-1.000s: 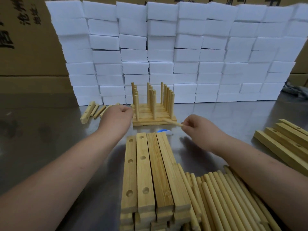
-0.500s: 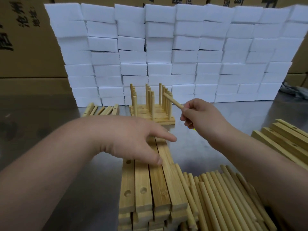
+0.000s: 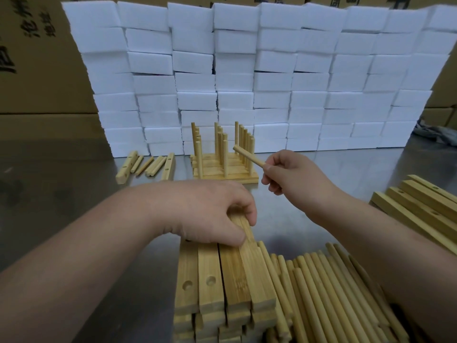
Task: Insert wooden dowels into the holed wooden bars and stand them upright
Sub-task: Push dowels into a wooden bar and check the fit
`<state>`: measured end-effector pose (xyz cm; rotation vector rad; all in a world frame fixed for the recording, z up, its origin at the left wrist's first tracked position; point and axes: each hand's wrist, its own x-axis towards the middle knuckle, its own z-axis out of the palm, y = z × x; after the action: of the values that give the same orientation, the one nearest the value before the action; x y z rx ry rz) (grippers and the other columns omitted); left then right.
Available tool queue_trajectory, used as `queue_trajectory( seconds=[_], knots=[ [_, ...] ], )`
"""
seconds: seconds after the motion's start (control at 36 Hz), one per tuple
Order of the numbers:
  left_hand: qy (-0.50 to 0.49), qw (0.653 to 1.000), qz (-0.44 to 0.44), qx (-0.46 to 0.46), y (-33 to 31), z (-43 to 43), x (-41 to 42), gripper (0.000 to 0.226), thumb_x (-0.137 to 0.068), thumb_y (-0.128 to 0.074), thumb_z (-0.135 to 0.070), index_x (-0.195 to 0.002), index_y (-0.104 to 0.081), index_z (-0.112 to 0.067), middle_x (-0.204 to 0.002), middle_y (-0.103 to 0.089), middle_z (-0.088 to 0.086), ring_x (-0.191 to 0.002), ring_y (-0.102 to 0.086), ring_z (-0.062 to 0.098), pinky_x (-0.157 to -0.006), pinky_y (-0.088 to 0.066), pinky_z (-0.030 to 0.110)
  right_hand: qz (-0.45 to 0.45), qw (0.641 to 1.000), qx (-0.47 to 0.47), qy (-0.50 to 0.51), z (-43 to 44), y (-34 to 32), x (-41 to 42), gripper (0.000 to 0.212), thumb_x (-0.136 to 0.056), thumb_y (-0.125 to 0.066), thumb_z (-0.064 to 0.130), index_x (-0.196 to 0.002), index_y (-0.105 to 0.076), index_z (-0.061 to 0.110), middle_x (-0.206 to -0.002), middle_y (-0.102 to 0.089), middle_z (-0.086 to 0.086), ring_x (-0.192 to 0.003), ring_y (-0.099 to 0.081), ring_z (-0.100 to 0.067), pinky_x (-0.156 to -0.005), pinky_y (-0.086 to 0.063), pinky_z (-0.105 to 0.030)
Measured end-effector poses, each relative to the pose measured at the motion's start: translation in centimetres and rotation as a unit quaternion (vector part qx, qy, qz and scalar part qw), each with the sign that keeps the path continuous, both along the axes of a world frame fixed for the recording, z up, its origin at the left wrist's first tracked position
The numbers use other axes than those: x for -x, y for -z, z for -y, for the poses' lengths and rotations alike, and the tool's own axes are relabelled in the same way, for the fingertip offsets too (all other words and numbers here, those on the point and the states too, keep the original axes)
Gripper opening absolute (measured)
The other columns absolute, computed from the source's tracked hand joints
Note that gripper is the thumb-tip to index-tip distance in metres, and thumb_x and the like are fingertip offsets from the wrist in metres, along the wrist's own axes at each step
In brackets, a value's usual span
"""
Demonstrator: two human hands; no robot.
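A stack of holed wooden bars (image 3: 222, 288) lies in the near middle. My left hand (image 3: 210, 211) rests on the far end of the top layer, fingers curled around the rightmost bar (image 3: 249, 266). My right hand (image 3: 289, 174) is raised above the table and pinches one wooden dowel (image 3: 248, 157), which points up and to the left. Behind it stand several finished bars with upright dowels (image 3: 225, 157), packed side by side. A heap of loose dowels (image 3: 329, 293) lies to the right of the stack.
A wall of white foam blocks (image 3: 272, 78) closes the back of the metal table (image 3: 61, 206). A few loose bars and dowels (image 3: 146, 165) lie at the back left. More holed bars (image 3: 420, 209) are piled at the right edge. Cardboard boxes (image 3: 37, 70) stand behind.
My left hand came back from the far left pieces onto the bar stack and closed on the rightmost bar. My right hand lifted the dowel off the table.
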<state>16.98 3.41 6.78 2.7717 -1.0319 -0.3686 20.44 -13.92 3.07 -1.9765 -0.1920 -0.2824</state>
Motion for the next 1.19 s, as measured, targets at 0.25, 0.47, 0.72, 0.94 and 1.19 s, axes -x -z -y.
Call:
queue_trajectory(
  seconds=[0.25,0.47,0.72,0.94,1.19],
  knots=[
    [0.011,0.999,0.034,0.006,0.3,0.2,-0.2,0.015,-0.074,-0.056,-0.035,-0.084,-0.051,-0.046,-0.135,-0.033,-0.026,-0.124,-0.026,-0.002,-0.103,-0.027,0.025,-0.005,1.0,0.002,0.003,-0.1,0.0,0.1,0.013,-0.091,-0.049,0.016,-0.08,-0.055,0.016,-0.062,-0.061,0.008,-0.054,-0.051,-0.004,-0.06,-0.043,-0.027],
    [0.039,0.997,-0.039,-0.056,0.1,0.2,0.7,0.077,-0.043,-0.046,-0.078,-0.117,-0.023,-0.072,-0.142,-0.012,-0.04,-0.13,-0.004,-0.017,-0.106,-0.012,0.023,-0.002,1.0,0.008,0.007,0.0,0.2,0.1,0.031,-0.094,-0.043,0.015,-0.076,-0.062,0.031,-0.062,-0.053,0.007,-0.057,-0.044,-0.011,-0.061,-0.041,-0.027],
    [0.071,0.994,-0.066,-0.042,0.5,-0.1,0.4,0.054,-0.031,-0.05,-0.082,-0.084,-0.045,-0.075,-0.12,-0.024,-0.051,-0.12,0.002,-0.026,-0.11,-0.007,0.027,-0.017,1.0,0.011,0.017,-0.2,0.3,0.1,0.029,-0.094,-0.042,0.013,-0.076,-0.062,0.022,-0.062,-0.047,0.003,-0.06,-0.04,-0.017,-0.062,-0.037,-0.031],
    [0.061,0.996,-0.07,-0.013,0.4,0.3,0.5,0.051,-0.036,-0.057,-0.078,-0.083,-0.053,-0.061,-0.118,-0.042,-0.037,-0.126,-0.028,-0.006,-0.107,-0.031,0.033,-0.016,0.999,0.024,0.019,-0.1,0.3,0.2,0.024,-0.094,-0.042,0.013,-0.091,-0.064,0.004,-0.063,-0.046,0.001,-0.061,-0.039,-0.018,-0.061,-0.035,-0.03],
    [0.043,0.997,-0.033,0.054,1.3,1.1,0.4,0.048,-0.048,-0.059,-0.075,-0.085,-0.05,-0.045,-0.113,-0.055,-0.021,-0.119,-0.039,0.005,-0.102,-0.035,0.04,-0.019,1.0,0.013,0.014,-0.2,0.3,0.1,0.024,-0.093,-0.043,0.013,-0.089,-0.065,0.005,-0.062,-0.05,0.002,-0.058,-0.041,-0.015,-0.062,-0.037,-0.031]
  ],
)
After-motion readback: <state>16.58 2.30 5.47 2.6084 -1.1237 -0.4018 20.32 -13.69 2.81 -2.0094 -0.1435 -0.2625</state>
